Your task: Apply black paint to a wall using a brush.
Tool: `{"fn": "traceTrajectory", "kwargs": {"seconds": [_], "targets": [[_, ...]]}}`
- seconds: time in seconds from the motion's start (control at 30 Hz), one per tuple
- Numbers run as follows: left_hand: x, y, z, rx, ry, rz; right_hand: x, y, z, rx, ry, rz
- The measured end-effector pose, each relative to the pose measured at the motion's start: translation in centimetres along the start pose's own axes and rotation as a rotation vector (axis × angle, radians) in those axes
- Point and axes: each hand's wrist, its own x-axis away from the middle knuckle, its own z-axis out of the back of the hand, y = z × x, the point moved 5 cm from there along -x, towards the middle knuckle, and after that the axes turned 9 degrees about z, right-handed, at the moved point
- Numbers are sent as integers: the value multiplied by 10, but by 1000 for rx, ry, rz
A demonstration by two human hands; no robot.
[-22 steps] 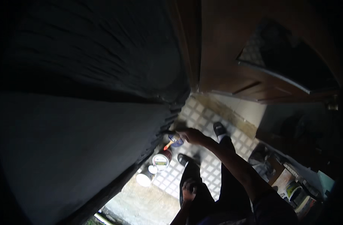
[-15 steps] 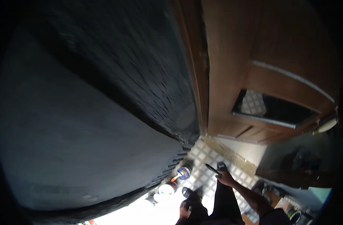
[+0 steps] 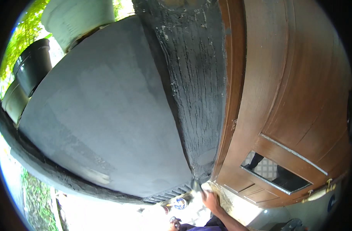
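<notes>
My right hand point(image 3: 211, 201) is closed round a slim dark tool point(image 3: 197, 186), whose kind I cannot make out. The tool points up at the foot of the dark textured wall strip point(image 3: 197, 107), beside the door frame; whether it touches the wall I cannot tell. At the lower edge my left hand point(image 3: 173, 224) shows only in part, fingers curled over something small and unclear. Between the hands and the wall stands a blue-rimmed paint can point(image 3: 180, 203) with a brush handle across it. Another can point(image 3: 161, 210) beside it is washed out by glare.
A smooth grey wall panel point(image 3: 106, 104) fills the left, with plant pots point(image 3: 34, 65) on its top edge and greenery behind. On the right is a brown wooden door point(image 3: 295, 96) with a small glass pane point(image 3: 276, 173) and a pale handle point(image 3: 318, 193).
The view has tilted up and brightened, bringing the pots and greenery in. My right hand, still holding the dark tool, has come from over the floor to the foot of the textured wall.
</notes>
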Motion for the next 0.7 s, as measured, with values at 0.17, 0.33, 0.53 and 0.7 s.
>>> {"fn": "traceTrajectory", "kwargs": {"seconds": [0.17,0.33,0.53,0.7], "targets": [[28,4,4,-3,262,180,-155,-164,188,-216,544,445],[65,-3,16,-88,248,199,-224,-228,264,-15,729,647],[152,-57,36,-77,697,486,-198,-192,162,49,367,457],[180,-116,34,156,486,854,-120,-23,34,-34,-163,29]]}}
